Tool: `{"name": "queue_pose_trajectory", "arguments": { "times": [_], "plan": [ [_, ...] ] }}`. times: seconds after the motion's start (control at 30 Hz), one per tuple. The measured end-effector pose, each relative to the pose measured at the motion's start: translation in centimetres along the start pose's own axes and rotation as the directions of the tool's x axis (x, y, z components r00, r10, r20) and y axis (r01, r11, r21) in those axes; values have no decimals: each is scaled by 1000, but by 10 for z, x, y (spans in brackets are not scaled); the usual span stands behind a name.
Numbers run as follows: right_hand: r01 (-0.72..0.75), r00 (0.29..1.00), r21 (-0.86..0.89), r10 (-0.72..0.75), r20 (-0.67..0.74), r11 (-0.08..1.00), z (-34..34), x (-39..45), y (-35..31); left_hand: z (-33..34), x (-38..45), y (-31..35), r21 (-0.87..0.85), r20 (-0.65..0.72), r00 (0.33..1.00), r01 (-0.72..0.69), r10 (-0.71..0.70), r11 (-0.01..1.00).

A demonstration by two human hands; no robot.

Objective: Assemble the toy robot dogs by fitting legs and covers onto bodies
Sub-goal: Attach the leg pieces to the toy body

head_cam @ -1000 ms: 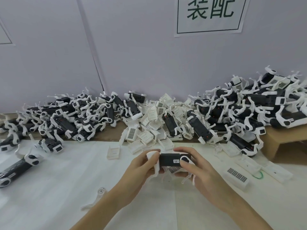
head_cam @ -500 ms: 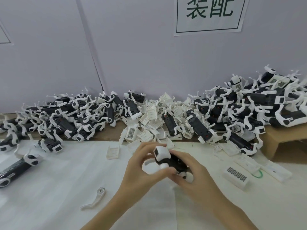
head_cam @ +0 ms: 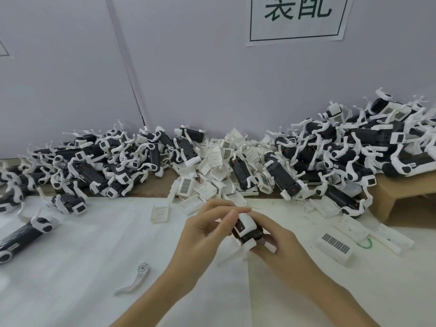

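Hands meet over the white foam sheet (head_cam: 70, 267), sharing one toy dog body (head_cam: 247, 228) between them. The right hand (head_cam: 280, 246) cradles it from below and behind, fingers curled round the black shell, while the left hand (head_cam: 207, 230) pinches at its upturned white end with thumb and forefinger closed on it. At least one white leg (head_cam: 232, 252) already hangs off the body, slanting down beneath the grip toward the sheet; how many legs are seated I cannot tell, since the palms hide the far side.

Judged from how things lie, this unit is partway through, probably at the stage of pressing on a cover or end piece. Beyond the grip, against the wall, a long heap of dogs with legs fitted (head_cam: 342, 156) suggests much of the batch is done. Between those, directly past the fingertips, a mound of loose white covers (head_cam: 212, 166) waits, so plenty of covering is left. Left of the grip and nearer the person lies a single loose leg (head_cam: 135, 278); farther left, a partly built dog (head_cam: 21, 234) rests on the sheet. Right of the grip sit grilled covers (head_cam: 335, 246), unfitted.
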State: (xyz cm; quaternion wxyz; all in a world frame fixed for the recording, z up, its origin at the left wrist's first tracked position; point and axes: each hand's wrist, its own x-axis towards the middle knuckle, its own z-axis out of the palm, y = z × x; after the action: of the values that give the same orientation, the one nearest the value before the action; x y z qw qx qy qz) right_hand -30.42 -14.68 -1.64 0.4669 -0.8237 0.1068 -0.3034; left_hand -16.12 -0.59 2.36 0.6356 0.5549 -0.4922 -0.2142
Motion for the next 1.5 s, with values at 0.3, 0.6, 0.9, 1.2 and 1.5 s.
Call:
{"name": "queue_pose_trajectory", "arguments": {
  "times": [0.3,0.6,0.9,1.2,1.5],
  "plan": [
    [81,967,-330,-155,-204,940,-12,0,-7,-22,8,-24,192,109,986,-146,126,971],
    [148,963,-494,-238,-124,857,-18,-1,3,-42,14,-44,514,188,957,-288,221,808],
    [151,948,-457,-260,-186,877,-17,-1,-6,-41,14,-37,593,119,907,-392,405,703],
    [-181,957,130,205,-206,975,-5,1,-11,-12,6,-28,-51,-25,990,139,-141,989],
    [-334,916,534,401,-11,777,5,5,-13,-7,3,-22,-159,135,983,147,-126,976]
  ]
}}
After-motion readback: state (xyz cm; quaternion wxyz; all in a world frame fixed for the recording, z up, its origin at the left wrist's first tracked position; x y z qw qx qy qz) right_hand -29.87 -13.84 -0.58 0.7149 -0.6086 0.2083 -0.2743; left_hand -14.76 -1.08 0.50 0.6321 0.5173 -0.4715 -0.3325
